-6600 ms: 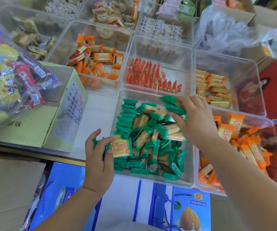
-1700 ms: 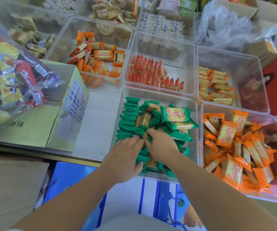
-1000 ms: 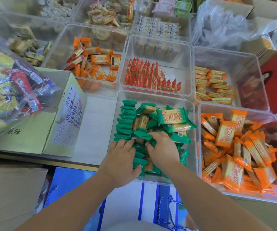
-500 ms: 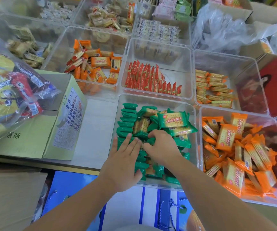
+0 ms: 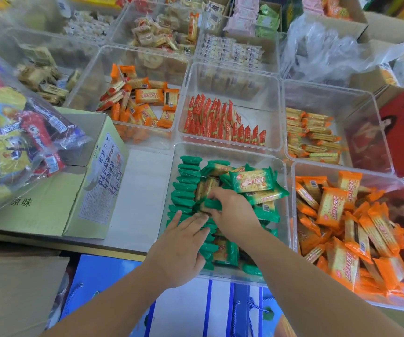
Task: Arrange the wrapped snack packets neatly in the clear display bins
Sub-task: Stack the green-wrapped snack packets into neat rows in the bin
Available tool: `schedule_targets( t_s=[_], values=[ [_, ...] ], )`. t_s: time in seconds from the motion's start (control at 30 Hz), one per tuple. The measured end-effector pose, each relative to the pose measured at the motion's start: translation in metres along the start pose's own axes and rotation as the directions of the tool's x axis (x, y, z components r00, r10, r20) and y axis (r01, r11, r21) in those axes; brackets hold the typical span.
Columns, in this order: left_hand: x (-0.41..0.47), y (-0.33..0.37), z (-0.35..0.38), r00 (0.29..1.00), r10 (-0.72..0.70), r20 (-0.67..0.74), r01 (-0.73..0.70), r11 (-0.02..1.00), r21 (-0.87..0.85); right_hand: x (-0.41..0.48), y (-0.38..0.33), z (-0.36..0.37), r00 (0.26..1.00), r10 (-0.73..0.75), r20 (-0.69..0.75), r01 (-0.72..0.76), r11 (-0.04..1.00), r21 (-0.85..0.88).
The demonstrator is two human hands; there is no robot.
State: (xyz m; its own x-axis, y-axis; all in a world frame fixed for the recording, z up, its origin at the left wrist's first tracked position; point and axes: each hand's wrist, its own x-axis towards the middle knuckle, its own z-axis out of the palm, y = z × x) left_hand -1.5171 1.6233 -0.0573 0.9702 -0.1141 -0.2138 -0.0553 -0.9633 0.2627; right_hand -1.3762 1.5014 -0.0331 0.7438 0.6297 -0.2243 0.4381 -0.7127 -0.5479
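Hands have met inside the bin: left hand lies flat, steadying the row along the bin's left wall, while right hand pinches a green packet beside it. The row is lengthening, but a loose pile remains on the bin's right.

The characters "原味" are printed in dark ink on the near face of the pale yellow-green cardboard box. A whitish printed panel on its side is filled with dense Chinese text, too small to be read. Red lettering is carried by the green wrapped snack packets and the orange wrapped snack packets, but it is blurred beyond reading.
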Motion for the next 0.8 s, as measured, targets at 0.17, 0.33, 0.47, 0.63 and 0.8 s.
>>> schedule_targets(
  t_s=[0.17, 0.33, 0.47, 0.63, 0.8],
  values=[
    [-0.004, 0.003, -0.002, 0.975, -0.13, -0.182, 0.123, 0.991, -0.049, 0.015, 0.0, 0.018, 0.983, 0.058, 0.176, -0.035, 0.991, -0.133],
    [-0.007, 0.005, -0.001, 0.918, -0.247, -0.311, 0.234, 0.969, -0.08, 0.035, -0.004, 0.022, 0.918, 0.133, 0.373, -0.112, 0.991, -0.076],
    [-0.008, 0.003, 0.0, 0.886, -0.3, -0.354, 0.273, 0.954, -0.124, 0.046, 0.002, 0.019, 0.867, 0.16, 0.471, -0.121, 0.986, -0.113],
    [-0.008, 0.002, 0.0, 0.887, -0.327, -0.327, 0.291, 0.944, -0.154, 0.047, 0.001, 0.027, 0.846, 0.194, 0.497, -0.096, 0.972, -0.215],
    [-0.003, 0.003, -0.004, 0.933, -0.304, -0.194, 0.302, 0.952, -0.042, 0.037, 0.007, 0.032, 0.912, 0.145, 0.385, -0.099, 0.986, -0.136]
  ],
)
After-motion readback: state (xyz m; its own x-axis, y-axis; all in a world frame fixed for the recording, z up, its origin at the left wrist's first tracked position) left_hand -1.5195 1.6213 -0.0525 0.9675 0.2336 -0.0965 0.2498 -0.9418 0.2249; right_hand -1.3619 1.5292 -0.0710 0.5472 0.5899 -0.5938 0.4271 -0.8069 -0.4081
